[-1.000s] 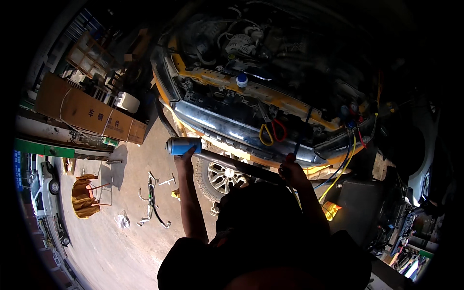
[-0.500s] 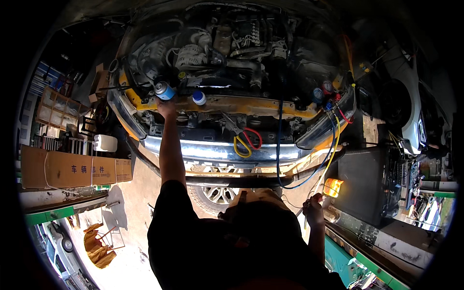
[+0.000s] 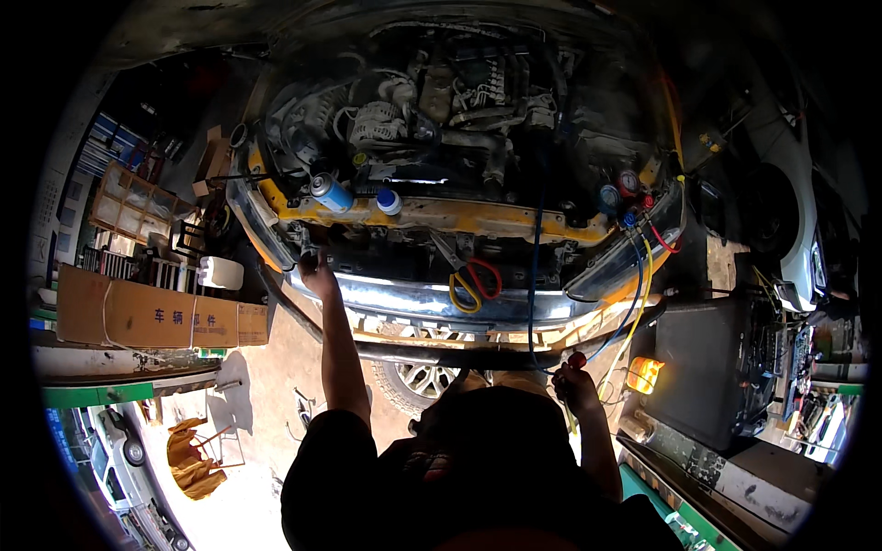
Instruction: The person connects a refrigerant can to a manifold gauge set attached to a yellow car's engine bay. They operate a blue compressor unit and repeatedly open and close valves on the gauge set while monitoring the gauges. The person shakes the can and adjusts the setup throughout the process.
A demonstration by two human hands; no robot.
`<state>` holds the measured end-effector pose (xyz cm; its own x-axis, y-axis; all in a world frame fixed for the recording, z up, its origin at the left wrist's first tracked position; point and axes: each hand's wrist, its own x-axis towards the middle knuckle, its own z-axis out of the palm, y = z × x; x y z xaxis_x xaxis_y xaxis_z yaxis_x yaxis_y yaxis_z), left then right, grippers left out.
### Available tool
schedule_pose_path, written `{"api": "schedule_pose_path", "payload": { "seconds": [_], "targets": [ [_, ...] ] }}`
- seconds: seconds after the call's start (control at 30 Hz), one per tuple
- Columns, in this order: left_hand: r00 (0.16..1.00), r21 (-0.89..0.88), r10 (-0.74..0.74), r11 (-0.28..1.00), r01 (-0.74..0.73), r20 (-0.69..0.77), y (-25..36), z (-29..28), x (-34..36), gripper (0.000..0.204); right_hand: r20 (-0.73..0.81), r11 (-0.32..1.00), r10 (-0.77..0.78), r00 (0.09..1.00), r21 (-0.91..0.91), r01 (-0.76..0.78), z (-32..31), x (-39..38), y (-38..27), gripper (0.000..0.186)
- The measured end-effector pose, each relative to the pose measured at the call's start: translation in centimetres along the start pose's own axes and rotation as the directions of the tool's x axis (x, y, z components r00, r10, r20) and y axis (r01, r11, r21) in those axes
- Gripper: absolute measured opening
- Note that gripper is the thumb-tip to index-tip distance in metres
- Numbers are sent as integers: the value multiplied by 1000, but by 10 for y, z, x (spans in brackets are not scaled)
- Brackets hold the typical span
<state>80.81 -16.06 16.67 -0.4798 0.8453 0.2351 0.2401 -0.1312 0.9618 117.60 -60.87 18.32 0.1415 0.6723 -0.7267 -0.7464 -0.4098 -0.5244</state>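
My left hand (image 3: 314, 275) is at the front left of the open car, just over the bumper edge; its fingers are dark and bunched, and I cannot tell whether they hold anything. Above it, a blue spray can (image 3: 331, 193) with a silver end stands on the yellow crossmember (image 3: 432, 213). Beside the can is a small white bottle with a blue cap (image 3: 389, 202). Low on the right, my right hand (image 3: 576, 390) is closed around a dark object with a red end (image 3: 577, 360), its kind unclear. Pliers with red and yellow handles (image 3: 475, 285) lie against the grille.
A gauge set (image 3: 620, 195) with red, blue and yellow hoses hangs at the front right corner. Behind the crossmember is the engine (image 3: 459, 101). A long cardboard box (image 3: 161, 312) stands left; a black case (image 3: 703, 367) and an orange-yellow container (image 3: 645, 375) stand right.
My left hand has let go of the spray can, which now stands on the crossmember, and has come down toward the bumper. My right hand has shifted slightly left and up.
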Motion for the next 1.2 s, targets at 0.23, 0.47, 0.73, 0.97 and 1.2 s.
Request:
{"api": "schedule_pose_path", "payload": {
  "seconds": [0.23, 0.47, 0.73, 0.97, 1.2],
  "targets": [
    [272, 181, -951, 244, 953, -149, -117, -304, -280, 31, 191, 989, 145, 971, -49, -138, 62, 53, -8, 21],
    [-105, 217, -912, -204, 955, -395, -26, -421, -490, 24, 400, 864, 469, 788, -391, -316, 133, 81, -7, 22],
    [537, 259, -737, 470, 844, -411, -50, -400, -497, 20, 315, 740, 609, 728, -557, -378, 170, 107, 3, 26],
    [410, 94, -881, 400, 912, -235, -58, -391, -374, 22, 277, 755, 402, 873, -639, -144, 201, 91, 26, 26],
    [155, 186, -973, 123, 975, -171, -123, -480, -370, 21, 177, 873, -48, 983, -470, 128, 275, 136, 42, 24]
  ]
}}
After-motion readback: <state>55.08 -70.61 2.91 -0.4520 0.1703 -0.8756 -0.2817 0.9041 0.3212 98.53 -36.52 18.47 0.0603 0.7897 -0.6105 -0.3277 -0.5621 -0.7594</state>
